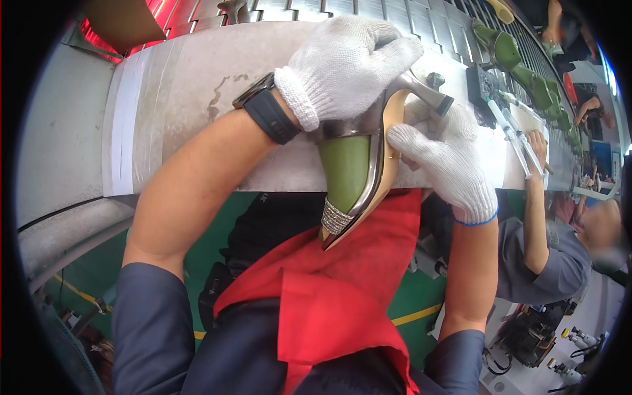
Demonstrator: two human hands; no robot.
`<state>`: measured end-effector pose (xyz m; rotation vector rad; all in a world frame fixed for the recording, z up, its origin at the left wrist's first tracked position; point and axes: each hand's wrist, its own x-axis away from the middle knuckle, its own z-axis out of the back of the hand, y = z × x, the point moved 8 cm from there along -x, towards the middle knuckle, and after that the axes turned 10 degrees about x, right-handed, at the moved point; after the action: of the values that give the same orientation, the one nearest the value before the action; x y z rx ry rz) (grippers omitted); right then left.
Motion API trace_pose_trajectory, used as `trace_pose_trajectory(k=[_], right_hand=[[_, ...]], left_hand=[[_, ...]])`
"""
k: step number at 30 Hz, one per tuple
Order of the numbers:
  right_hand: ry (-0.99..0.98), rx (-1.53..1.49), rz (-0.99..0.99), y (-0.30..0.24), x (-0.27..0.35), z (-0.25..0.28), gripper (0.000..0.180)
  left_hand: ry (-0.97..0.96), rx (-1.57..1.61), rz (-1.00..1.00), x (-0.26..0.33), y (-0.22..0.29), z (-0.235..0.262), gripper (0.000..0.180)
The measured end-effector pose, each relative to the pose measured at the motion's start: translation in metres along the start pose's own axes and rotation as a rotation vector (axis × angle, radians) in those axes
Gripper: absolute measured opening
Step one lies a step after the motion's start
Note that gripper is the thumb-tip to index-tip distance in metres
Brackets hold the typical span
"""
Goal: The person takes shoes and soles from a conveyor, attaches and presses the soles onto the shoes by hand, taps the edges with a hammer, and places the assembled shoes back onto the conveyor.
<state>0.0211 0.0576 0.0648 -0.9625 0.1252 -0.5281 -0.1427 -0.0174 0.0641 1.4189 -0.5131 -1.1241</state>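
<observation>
I have a pointed high-heeled shoe with a green last inside, a metallic pewter upper and a tan sole [361,178], held up at the near edge of the pale grey workbench [191,85], toe pointing down toward my red apron [342,289]. My left hand [345,66], in a white knitted glove, is clamped over the heel end of the shoe from above. My right hand [447,158], gloved the same, presses its fingers against the sole edge near the waist, thumb side on the tan leather. A rhinestone band [336,217] crosses the toe.

As I judge it, the step in hand is pressing or checking the sole against the upper; the next move calls for steady grip at the heel while the right fingers work along the seam.

The seam under my right palm is hidden, and the left glove covers the heel counter. Green shoe lasts [520,72] sit along the far right of the bench, partly cut off by the rim. A co-worker's arm [536,210] shows at right; what that arm's hand holds is hard to make out.
</observation>
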Motion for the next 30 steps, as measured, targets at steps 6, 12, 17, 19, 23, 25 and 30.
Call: trace_pose_trajectory(k=[6, 12, 17, 19, 23, 25, 30], right_hand=[[0.022, 0.077, -0.001, -0.007, 0.002, -0.005, 0.057], [0.096, -0.234, 0.074, -0.013, -0.016, -0.012, 0.043], [0.0, -0.131, 0.097, -0.034, -0.03, -0.017, 0.042], [0.032, 0.041, 0.236, -0.062, -0.023, -0.011, 0.043], [0.151, 0.449, 0.369, -0.08, 0.001, -0.008, 0.05], [0.15, 0.469, 0.465, -0.085, 0.003, -0.012, 0.052], [0.091, 0.654, 0.682, -0.087, 0.018, -0.022, 0.067]], left_hand=[[0.031, -0.029, -0.02, 0.002, 0.002, 0.001, 0.04], [-0.087, -0.046, 0.003, 0.003, 0.01, 0.001, 0.046], [-0.181, -0.087, 0.044, 0.01, 0.008, 0.037, 0.058], [-0.064, -0.1, -0.009, 0.031, 0.02, 0.061, 0.057], [0.31, -0.014, 0.047, 0.117, 0.026, 0.083, 0.062], [0.255, -0.297, -0.162, 0.149, 0.05, 0.073, 0.072], [0.126, -0.34, -0.223, 0.157, 0.063, 0.04, 0.082]])
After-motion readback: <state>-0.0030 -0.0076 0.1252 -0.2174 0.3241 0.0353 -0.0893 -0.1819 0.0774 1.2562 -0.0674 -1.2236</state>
